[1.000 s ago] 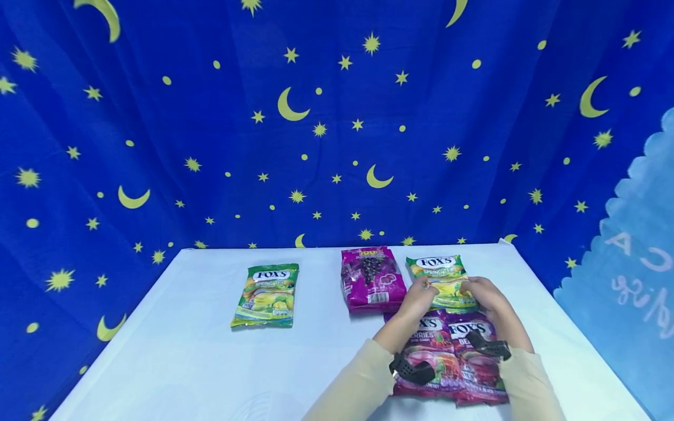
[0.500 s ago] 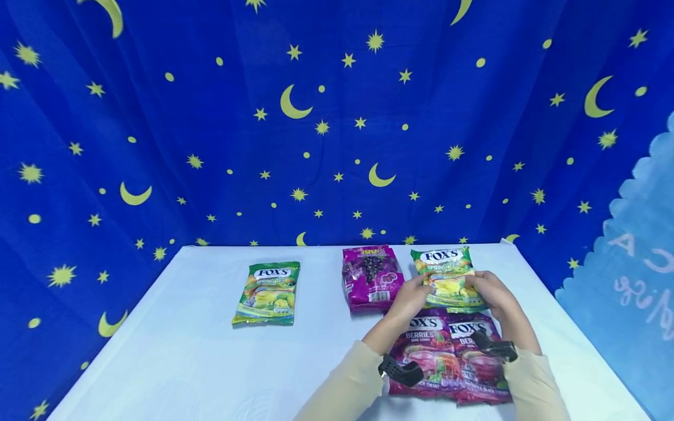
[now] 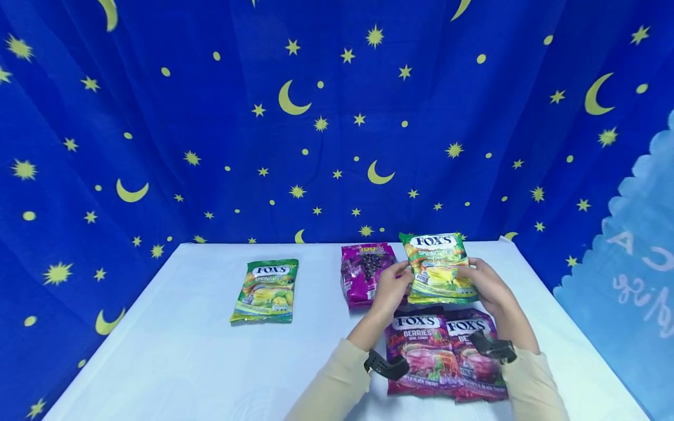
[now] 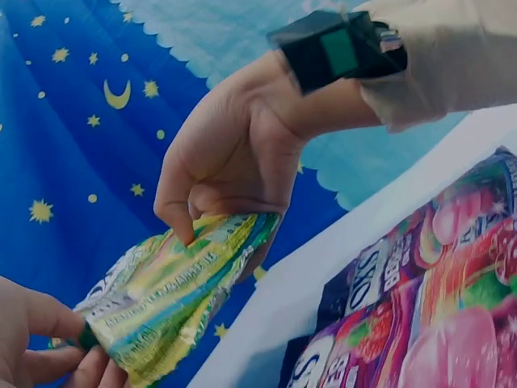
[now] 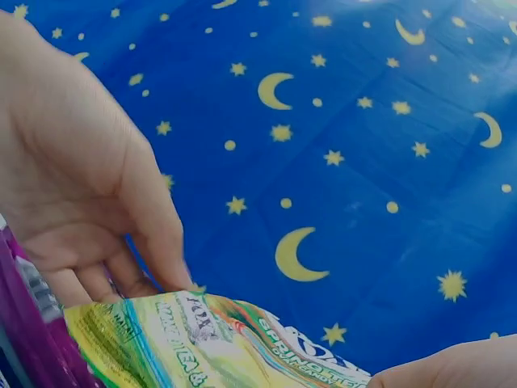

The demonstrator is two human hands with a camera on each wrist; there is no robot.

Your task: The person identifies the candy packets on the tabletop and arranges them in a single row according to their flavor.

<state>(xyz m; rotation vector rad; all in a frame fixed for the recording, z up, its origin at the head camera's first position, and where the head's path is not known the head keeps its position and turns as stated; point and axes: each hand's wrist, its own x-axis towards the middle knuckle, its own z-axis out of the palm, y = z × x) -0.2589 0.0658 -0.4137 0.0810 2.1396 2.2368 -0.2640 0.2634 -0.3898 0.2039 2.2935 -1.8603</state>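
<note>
A green and yellow Fox's Spring Tea candy bag point(image 3: 438, 270) is held up off the table, front facing me, above two purple Fox's Berries candy bags point(image 3: 421, 354). My left hand point(image 3: 391, 290) pinches its left edge, and in the left wrist view the fingers close on a corner. On the other side, my right hand point(image 3: 491, 287) grips the right edge, thumb over the front. The left wrist view shows the bag point(image 4: 174, 299) tilted between both hands. Behind my left hand stands a magenta grape-print bag point(image 3: 363, 280), partly covered.
Another green Spring Tea bag point(image 3: 265, 291) lies alone at left on the white table point(image 3: 174, 362). The second Berries bag point(image 3: 476, 356) overlaps its neighbour, partly under my right wrist. A blue star-and-moon curtain point(image 3: 237, 117) rises behind; a light-blue panel point(image 3: 632, 280) hangs at right.
The held Spring Tea bag has risen off the table, shifting first right, then slightly left. Both hands moved up with it, and the left hand shifted outward to its edge, uncovering the Berries bags more.
</note>
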